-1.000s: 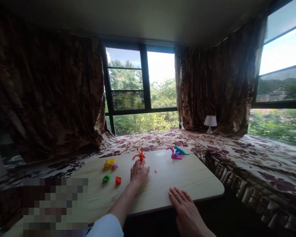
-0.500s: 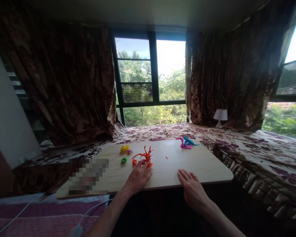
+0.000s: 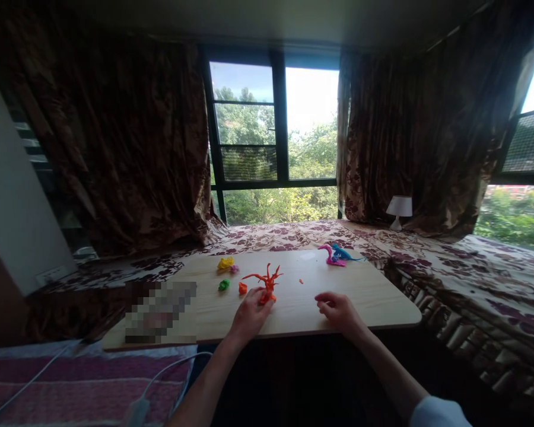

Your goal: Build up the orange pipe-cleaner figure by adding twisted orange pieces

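Note:
My left hand (image 3: pixel 251 312) is closed round the base of an orange modelling-clay figure (image 3: pixel 270 283) with thin, branching arms that spread upward and to the left. The figure stands upright near the front of the light wooden table (image 3: pixel 293 320). To the right, my right hand (image 3: pixel 338 309) is just above the table near its front edge, its fingers loosely bent and a little apart, with nothing visible in them. A lump of orange clay (image 3: pixel 242 289) lies left of the figure. A small orange scrap (image 3: pixel 301 281) lies between the figure and my right hand.
Green clay (image 3: pixel 223 285), yellow clay (image 3: pixel 225 263) and a small pink lump (image 3: pixel 234 268) lie at the left. A magenta clay figure (image 3: pixel 333 260) and a blue one (image 3: pixel 345 254) stand at the back right. A blurred-out patch (image 3: pixel 160 314) covers the table's left end.
My right hand has lifted from lying flat on the table, and its fingers have bent. The orange figure has turned or tilted slightly to the right in my left hand.

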The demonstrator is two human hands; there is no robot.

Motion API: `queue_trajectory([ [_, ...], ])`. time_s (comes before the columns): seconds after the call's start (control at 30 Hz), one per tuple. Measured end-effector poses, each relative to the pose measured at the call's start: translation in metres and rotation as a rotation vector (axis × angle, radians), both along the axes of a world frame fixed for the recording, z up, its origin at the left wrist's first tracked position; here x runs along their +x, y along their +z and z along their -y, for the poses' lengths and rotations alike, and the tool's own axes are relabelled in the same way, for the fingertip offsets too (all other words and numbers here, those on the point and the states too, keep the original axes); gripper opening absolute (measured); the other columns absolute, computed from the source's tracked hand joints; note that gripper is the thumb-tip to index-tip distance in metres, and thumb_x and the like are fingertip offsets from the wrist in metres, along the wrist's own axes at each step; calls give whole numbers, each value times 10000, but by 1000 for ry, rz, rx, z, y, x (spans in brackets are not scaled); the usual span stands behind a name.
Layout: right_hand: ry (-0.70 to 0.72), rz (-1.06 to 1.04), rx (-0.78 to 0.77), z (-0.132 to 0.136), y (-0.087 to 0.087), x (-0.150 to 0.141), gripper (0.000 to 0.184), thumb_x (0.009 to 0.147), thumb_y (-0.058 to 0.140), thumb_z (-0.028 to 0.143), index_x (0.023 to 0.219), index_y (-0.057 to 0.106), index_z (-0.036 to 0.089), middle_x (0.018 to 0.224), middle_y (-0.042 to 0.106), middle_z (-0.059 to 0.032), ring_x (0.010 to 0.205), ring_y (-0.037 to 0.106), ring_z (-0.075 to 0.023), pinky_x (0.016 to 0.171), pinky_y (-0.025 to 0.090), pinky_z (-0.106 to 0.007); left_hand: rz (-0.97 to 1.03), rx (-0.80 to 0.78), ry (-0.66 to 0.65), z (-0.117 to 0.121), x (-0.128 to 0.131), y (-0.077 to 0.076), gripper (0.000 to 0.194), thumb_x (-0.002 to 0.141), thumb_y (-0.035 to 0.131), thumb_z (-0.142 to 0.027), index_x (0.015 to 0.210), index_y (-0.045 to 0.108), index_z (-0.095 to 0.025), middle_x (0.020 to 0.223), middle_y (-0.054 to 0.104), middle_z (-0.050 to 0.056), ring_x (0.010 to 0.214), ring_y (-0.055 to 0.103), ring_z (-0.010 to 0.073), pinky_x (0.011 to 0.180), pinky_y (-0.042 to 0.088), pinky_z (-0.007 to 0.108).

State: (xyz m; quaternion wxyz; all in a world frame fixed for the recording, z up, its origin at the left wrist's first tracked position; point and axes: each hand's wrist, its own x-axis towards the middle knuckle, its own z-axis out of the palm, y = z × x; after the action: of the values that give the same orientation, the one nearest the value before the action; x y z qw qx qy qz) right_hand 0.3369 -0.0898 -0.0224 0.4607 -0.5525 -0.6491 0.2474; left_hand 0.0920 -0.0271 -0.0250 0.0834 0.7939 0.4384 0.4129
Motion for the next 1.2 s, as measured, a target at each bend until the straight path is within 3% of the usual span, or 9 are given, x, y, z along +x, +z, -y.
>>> queue_trajectory([
  [0.1, 80, -205, -59, -32, 0, -25, 258, 885, 373, 261, 1015, 553, 128, 933, 626, -64, 774, 628, -148, 659, 503, -287, 18, -6, -3, 0, -1, -1, 266, 807, 470, -338, 964, 631, -194, 1052, 600, 52, 1032, 534, 169, 934, 401, 302],
  [0.2, 146, -319, -117, -55, -3, -54, 257, 883, 459, 324, 1033, 539, 132, 971, 605, -50, 778, 607, -134, 658, 513, -302, 28, -11, -2, 0, -2, -2, 256, 810, 466, -324, 969, 625, -200, 1054, 605, 51, 1036, 533, 173, 938, 396, 313],
  [0.47, 191, -294, -169, -79, -1, -104, 236, 859, 511, 296, 1030, 542, 137, 963, 590, -37, 773, 590, -135, 658, 510, -306, 50, -1, -2, -4, -3, -3, 249, 784, 501, -287, 985, 621, -201, 1047, 619, 50, 1023, 535, 184, 936, 394, 333],
  [0.83, 146, -206, -110, -96, -13, -102, 245, 853, 518, 301, 1035, 550, 141, 1031, 579, -47, 869, 580, -167, 736, 494, -354, 68, 5, -9, -3, -2, -2, 256, 783, 499, -267, 1005, 613, -207, 1049, 631, 45, 1018, 552, 184, 931, 403, 343],
  [1.2, 115, -225, -149, -86, 15, -84, 243, 865, 500, 304, 1040, 537, 140, 968, 589, -41, 768, 590, -131, 652, 510, -302, 47, -17, -68, 3, -3, 3, 247, 788, 499, -282, 993, 625, -227, 1072, 622, 38, 1045, 538, 184, 935, 401, 320],
])
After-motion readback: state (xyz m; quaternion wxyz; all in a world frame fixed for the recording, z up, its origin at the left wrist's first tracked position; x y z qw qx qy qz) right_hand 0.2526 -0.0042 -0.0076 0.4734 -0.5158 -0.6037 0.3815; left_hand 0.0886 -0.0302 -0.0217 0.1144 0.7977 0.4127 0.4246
